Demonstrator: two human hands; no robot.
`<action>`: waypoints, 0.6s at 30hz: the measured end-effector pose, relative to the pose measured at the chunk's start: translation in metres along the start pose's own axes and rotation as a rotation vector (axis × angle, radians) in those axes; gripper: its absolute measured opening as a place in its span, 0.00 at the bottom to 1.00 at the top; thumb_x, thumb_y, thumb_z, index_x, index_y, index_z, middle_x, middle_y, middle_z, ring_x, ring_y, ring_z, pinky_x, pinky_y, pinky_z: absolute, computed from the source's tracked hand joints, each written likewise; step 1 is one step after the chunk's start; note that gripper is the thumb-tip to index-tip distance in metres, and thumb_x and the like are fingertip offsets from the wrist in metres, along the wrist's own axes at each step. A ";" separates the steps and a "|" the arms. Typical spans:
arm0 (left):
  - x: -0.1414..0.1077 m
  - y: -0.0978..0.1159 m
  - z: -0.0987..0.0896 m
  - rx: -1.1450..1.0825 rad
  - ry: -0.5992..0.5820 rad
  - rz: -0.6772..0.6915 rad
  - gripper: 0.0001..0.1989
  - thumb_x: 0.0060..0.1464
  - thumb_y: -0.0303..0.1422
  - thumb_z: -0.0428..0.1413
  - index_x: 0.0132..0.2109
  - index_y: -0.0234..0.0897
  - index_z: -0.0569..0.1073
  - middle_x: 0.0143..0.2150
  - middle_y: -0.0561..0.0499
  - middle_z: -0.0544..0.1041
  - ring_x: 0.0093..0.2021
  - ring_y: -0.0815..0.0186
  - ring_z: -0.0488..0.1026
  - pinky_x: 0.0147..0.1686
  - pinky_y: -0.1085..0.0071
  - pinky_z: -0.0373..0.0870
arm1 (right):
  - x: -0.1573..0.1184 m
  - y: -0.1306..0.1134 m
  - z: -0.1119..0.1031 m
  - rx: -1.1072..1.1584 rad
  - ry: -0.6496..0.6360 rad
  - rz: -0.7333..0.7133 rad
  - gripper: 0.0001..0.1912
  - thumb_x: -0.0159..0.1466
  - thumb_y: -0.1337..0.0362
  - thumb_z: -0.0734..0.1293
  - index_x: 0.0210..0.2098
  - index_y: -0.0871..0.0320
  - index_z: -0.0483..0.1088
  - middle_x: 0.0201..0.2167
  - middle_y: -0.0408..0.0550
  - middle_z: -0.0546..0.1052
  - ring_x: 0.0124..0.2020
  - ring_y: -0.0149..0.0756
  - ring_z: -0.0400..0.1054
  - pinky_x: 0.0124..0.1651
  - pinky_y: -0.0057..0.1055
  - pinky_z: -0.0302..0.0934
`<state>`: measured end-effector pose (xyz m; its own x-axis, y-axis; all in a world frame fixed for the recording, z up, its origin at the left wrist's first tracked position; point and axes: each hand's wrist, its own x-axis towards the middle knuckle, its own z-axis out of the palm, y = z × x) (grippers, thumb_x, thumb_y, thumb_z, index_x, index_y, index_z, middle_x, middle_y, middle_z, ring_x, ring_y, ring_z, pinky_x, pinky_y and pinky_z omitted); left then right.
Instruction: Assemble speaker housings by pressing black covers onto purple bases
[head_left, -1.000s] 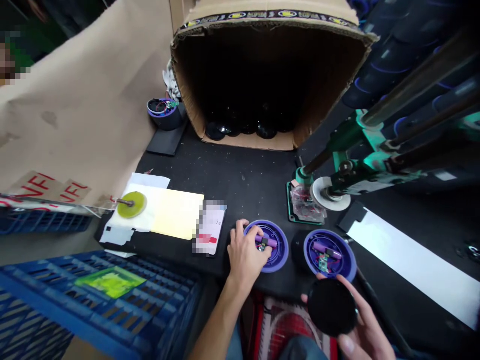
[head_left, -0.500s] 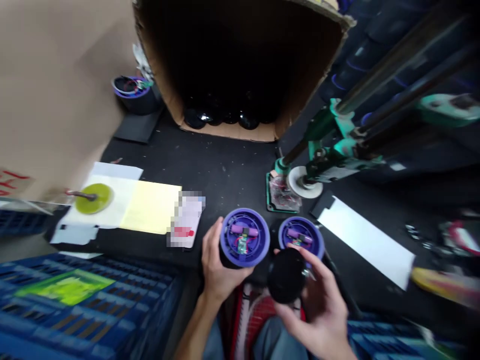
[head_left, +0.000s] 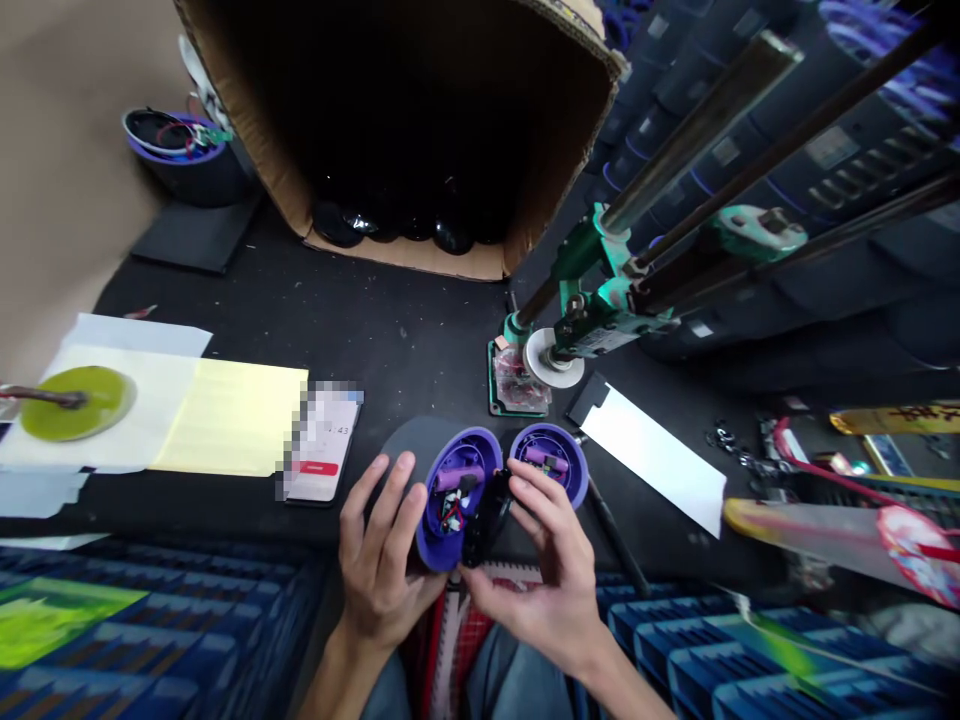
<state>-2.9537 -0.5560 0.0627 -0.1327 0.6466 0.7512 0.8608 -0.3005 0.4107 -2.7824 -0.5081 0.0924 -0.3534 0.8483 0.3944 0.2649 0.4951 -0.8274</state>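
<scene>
My left hand (head_left: 382,565) is wrapped round a dark grey housing with a purple rim (head_left: 442,545), tilted so its open side faces right. Inside it show a purple battery cell (head_left: 459,478) and a small board with red and black wires. Between the fingers and thumb of my right hand (head_left: 547,585) is a round black cover (head_left: 489,520), turned nearly edge-on close beside that rim; whether they touch I cannot tell. Just behind my right fingers stands a second purple-rimmed housing (head_left: 577,470), also with a purple cell inside.
A green hand press (head_left: 592,315) with a white round pad stands right of centre. Behind is a cardboard box (head_left: 420,262) holding shiny black domes. A phone (head_left: 319,450), yellow paper (head_left: 232,420) and a white strip (head_left: 652,460) lie around. Blue crates (head_left: 225,640) flank my legs.
The housing in my left hand has tipped from facing up to facing right. My right hand has brought the black cover leftward to its rim and turned it edge-on. The view has shifted right.
</scene>
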 end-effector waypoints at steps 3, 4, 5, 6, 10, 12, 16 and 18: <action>-0.004 -0.003 0.002 0.009 -0.036 0.038 0.44 0.44 0.33 0.64 0.66 0.37 0.54 0.65 0.38 0.62 0.61 0.40 0.60 0.55 0.44 0.63 | 0.004 0.003 -0.001 -0.059 -0.024 -0.029 0.39 0.49 0.68 0.74 0.59 0.54 0.60 0.57 0.58 0.65 0.56 0.51 0.63 0.54 0.47 0.64; -0.006 -0.004 0.006 0.002 -0.045 0.041 0.44 0.44 0.32 0.64 0.66 0.38 0.54 0.65 0.39 0.63 0.62 0.41 0.60 0.56 0.45 0.63 | 0.006 0.005 0.000 -0.103 -0.029 -0.052 0.38 0.50 0.67 0.74 0.59 0.54 0.60 0.56 0.57 0.66 0.56 0.50 0.63 0.55 0.48 0.63; -0.008 -0.004 0.012 -0.015 -0.048 0.023 0.44 0.44 0.32 0.64 0.66 0.39 0.54 0.64 0.39 0.63 0.62 0.42 0.60 0.56 0.45 0.64 | 0.009 0.010 0.002 -0.163 -0.028 -0.073 0.38 0.50 0.65 0.75 0.59 0.54 0.61 0.55 0.56 0.68 0.55 0.49 0.64 0.55 0.48 0.62; -0.011 -0.005 0.018 -0.037 -0.036 -0.021 0.43 0.44 0.31 0.64 0.65 0.40 0.54 0.63 0.39 0.64 0.62 0.43 0.60 0.56 0.45 0.64 | 0.012 0.015 0.004 -0.231 -0.028 -0.086 0.38 0.51 0.63 0.75 0.59 0.54 0.60 0.54 0.55 0.69 0.54 0.49 0.63 0.56 0.48 0.61; -0.020 -0.015 0.037 -0.140 -0.074 -0.384 0.48 0.42 0.36 0.64 0.66 0.39 0.49 0.62 0.37 0.63 0.62 0.50 0.61 0.58 0.52 0.65 | 0.026 0.044 0.022 -0.504 -0.116 -0.076 0.43 0.53 0.52 0.73 0.63 0.56 0.56 0.49 0.54 0.75 0.51 0.51 0.63 0.51 0.49 0.60; -0.015 -0.027 0.032 -0.197 -0.325 -0.505 0.53 0.39 0.42 0.65 0.67 0.39 0.45 0.64 0.37 0.57 0.64 0.51 0.58 0.60 0.55 0.62 | 0.032 0.053 0.030 -0.626 -0.190 -0.081 0.44 0.54 0.48 0.71 0.64 0.56 0.54 0.46 0.54 0.77 0.50 0.53 0.63 0.48 0.49 0.58; 0.017 -0.049 0.002 -0.228 -0.762 -0.508 0.38 0.50 0.48 0.57 0.65 0.53 0.54 0.63 0.47 0.57 0.62 0.55 0.62 0.58 0.60 0.64 | 0.041 0.050 0.030 -0.753 -0.347 -0.169 0.43 0.60 0.46 0.66 0.67 0.57 0.47 0.42 0.54 0.78 0.49 0.52 0.64 0.48 0.47 0.54; 0.035 -0.058 -0.010 -0.213 -0.808 -0.500 0.28 0.54 0.46 0.54 0.62 0.58 0.60 0.59 0.51 0.63 0.54 0.59 0.70 0.52 0.63 0.69 | 0.045 0.043 0.025 -0.774 -0.420 -0.195 0.42 0.62 0.47 0.65 0.67 0.56 0.45 0.44 0.53 0.78 0.49 0.51 0.65 0.48 0.46 0.53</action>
<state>-3.0130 -0.5230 0.0709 -0.0133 0.9964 -0.0832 0.6792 0.0701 0.7306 -2.8090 -0.4535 0.0650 -0.7139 0.6725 0.1952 0.6420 0.7398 -0.2011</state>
